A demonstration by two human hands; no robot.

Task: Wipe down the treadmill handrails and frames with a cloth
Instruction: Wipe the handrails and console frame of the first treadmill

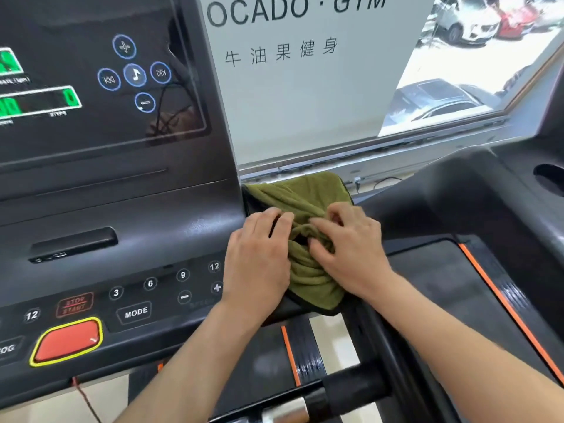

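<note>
The olive-green cloth (305, 193) lies bunched on the right end of the treadmill console (122, 209), partly under both hands. The left hand (259, 254) rests flat on its left side with the fingers almost straight, and the right hand (348, 248) pinches the folds in the middle with curled fingers. The display panel (91, 87) rises just left of the cloth, the number buttons (183, 274) and red stop button (67, 340) lie near the left hand, and a second treadmill (473, 203) stands close on the right.

Left hand (259, 254) flat, right hand (348, 251) gripping
</note>
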